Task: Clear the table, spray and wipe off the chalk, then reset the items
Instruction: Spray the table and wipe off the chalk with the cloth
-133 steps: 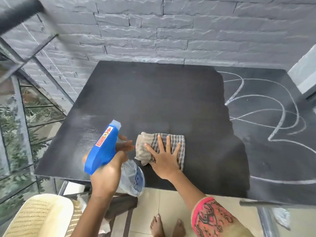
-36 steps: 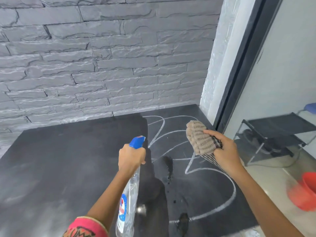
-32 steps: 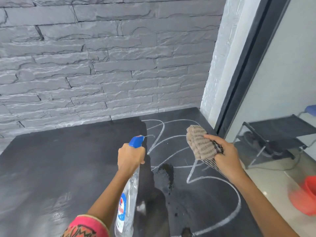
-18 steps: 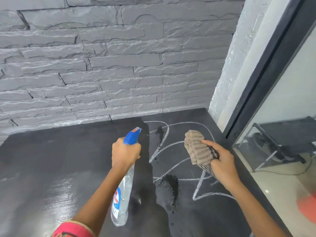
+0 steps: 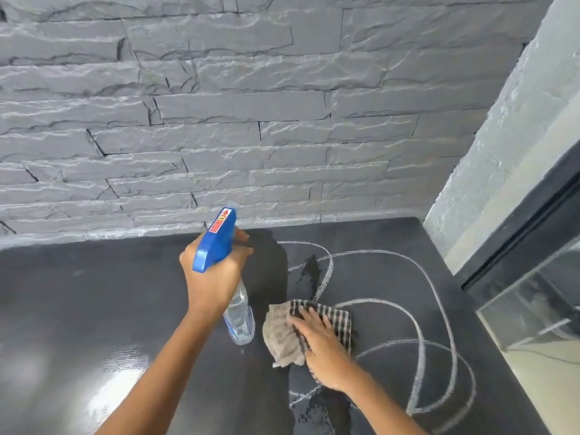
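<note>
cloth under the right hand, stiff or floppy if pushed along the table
Probably floppy: the cloth lies crumpled in soft folds. Pushed, it would likely bunch unless the flat right hand pins it. Wet patches on the table may add drag.

Blue trigger head with red label is seen on clear spray bottle (image 5: pixel 219 246). Cloth (image 5: pixel 282 337) is beige, partly dark-checked. Table (image 5: pixel 94 293) black, chalk lines (image 5: pixel 370 253) white, wall (image 5: pixel 251 105) grey, brick-patterned.

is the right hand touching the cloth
Touching. The head view shows the right hand laid flat on the cloth, fingers spread over its top, pressing it onto the table.
</note>
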The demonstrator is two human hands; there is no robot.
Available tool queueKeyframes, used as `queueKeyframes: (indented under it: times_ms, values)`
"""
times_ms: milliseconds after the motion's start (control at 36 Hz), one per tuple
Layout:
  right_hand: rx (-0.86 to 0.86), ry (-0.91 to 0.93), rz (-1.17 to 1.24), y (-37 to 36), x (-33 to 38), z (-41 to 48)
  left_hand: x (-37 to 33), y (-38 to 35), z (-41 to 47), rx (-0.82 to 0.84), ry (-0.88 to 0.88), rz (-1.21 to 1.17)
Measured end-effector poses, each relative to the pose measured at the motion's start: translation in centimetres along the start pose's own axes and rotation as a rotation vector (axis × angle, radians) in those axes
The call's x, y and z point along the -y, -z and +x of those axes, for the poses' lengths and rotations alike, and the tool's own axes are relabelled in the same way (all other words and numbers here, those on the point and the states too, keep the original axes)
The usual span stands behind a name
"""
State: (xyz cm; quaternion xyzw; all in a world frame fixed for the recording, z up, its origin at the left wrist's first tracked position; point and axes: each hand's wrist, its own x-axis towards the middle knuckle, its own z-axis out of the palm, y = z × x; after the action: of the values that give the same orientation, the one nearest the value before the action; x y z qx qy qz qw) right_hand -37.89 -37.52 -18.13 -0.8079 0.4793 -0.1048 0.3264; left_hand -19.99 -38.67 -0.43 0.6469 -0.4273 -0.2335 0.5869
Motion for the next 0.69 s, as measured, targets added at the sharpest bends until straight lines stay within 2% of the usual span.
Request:
queueKeyframes:
  times_ms: [139, 306, 417, 500, 611, 694]
  values:
    - [-0.064, 0.057, -0.141, 1.0, -3.0, 4.3, 1.8, -0.7, 1.8, -0.003, -0.017, -0.043]
    - [-0.078, -0.066, -0.191, 5.2, -5.1, 14.4, 2.9, -0.9, 3.6, 0.021, -0.027, -0.1]
    - [-0.047, -0.083, -0.329, 4.7, -3.0, 20.3, 3.4, -0.6, 3.6, 0.003, -0.076, -0.113]
    - [-0.002, 0.037, -0.382, 2.5, 0.1, 21.4, 3.6, -0.6, 3.6, -0.025, -0.097, -0.088]
    - [0.095, 0.213, -0.388, 0.3, 1.8, 18.2, 3.6, -0.6, 3.5, -0.049, -0.12, -0.067]
    - [0.039, 0.285, -0.39, 0.5, 0.0, 14.0, 3.8, -0.7, 3.4, -0.021, -0.099, -0.119]
